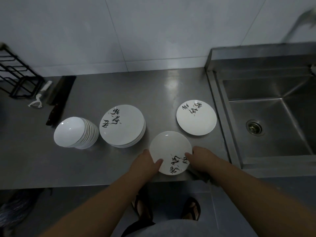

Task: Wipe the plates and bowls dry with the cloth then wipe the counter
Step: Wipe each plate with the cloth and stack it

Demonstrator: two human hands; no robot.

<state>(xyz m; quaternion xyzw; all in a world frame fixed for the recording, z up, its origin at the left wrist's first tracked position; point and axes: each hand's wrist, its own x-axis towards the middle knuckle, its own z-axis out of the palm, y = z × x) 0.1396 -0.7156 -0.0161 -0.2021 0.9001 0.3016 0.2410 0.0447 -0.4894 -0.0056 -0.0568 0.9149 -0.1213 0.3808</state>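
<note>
A white plate (168, 147) with black brush lettering is held over the counter's front edge. My left hand (145, 164) grips its left rim, thumb on top. My right hand (201, 158) grips its right rim, thumb over the lettering. A dark cloth (203, 176) seems to hang under my right hand, mostly hidden. A single lettered plate (196, 117) lies near the sink. A stack of lettered plates (122, 125) sits at the middle, and a leaning stack of white bowls (75, 132) stands to its left.
The steel counter (171, 86) meets a tiled wall behind. A steel sink (273, 117) with a drain lies to the right. A cleaver (59, 98), a white peeler (40, 98) and a black wire rack (15, 74) occupy the back left.
</note>
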